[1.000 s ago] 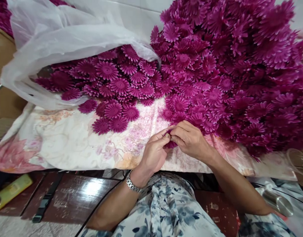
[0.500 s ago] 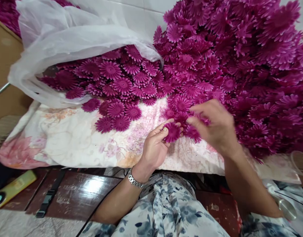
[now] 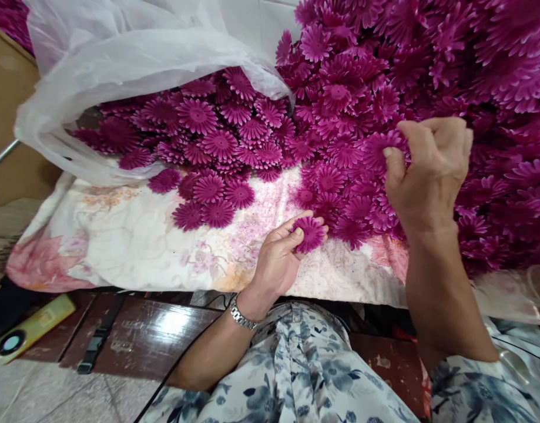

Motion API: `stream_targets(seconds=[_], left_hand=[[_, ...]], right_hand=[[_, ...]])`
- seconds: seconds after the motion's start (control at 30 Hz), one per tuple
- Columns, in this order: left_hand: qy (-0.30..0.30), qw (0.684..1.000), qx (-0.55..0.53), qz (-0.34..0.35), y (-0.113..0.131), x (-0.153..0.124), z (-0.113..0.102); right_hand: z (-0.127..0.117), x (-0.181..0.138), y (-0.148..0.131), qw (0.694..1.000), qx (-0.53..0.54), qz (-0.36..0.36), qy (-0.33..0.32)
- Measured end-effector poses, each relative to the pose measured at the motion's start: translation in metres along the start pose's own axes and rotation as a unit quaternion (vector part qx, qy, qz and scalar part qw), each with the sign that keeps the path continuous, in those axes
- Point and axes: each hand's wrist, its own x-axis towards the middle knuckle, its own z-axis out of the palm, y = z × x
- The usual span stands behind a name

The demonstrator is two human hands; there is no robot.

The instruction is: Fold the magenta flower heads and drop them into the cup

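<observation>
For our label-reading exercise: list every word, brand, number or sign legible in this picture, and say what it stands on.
None can be read. The yellow device at the lower left shows a round dial without legible marks, and the wristwatch face is turned away. The purple flowers, plastic bag and floral cloth bear no text.

Flower heap (image 3: 450, 70) beyond frame edges

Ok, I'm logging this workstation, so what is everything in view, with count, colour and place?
flowers: a heap too many to count, magenta, back and right
plastic bag: one, clear white, back left, over some flowers
cloth: one, pale floral print, under the flowers
yellow device: one, lower left on the floor
black strap: one, lower left
wristwatch: one, silver, left wrist
left hand: holds a flower over the cloth
right hand: pinches a second flower, raised over the heap
</observation>
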Motion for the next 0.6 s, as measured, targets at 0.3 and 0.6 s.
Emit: stream_targets(seconds=[0.3, 0.6], left_hand=[[0.028, 1.000, 0.004, -0.009, 0.007, 0.007, 0.007], [-0.017, 0.999, 0.043, 0.012, 0.025, 0.021, 0.026]], right_hand=[[0.015, -0.040, -0.061, 0.908, 0.311, -0.161, -0.231], [0.012, -0.017, -0.047, 0.948, 0.275, -0.129, -0.095]])
